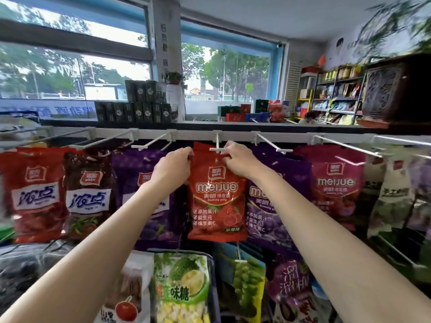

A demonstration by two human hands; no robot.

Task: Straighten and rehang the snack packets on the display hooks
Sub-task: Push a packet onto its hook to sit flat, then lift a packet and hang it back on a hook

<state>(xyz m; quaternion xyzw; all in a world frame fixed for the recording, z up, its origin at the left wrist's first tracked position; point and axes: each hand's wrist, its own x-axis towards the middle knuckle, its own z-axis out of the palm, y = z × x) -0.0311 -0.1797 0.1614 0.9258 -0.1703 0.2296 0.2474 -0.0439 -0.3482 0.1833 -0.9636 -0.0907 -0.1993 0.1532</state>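
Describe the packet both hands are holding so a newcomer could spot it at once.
Find the white hook rail below the window counter, then the hook near its middle. Hanging there is the red meijue packet, pinched at its top corners by the left hand and right hand. It is bright red with strawberries, while the packets on both sides are purple.

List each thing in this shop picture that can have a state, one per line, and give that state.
Left hand: grips the red packet's top left corner.
Right hand: pinches the red packet's top edge at the hook.
Red meijue packet: held up at the hook, upright, facing out.
White hook: tip bare, in front of the packet's top.
Purple packet: hanging, partly behind the red one.
Durian packet: hanging on the lower row.
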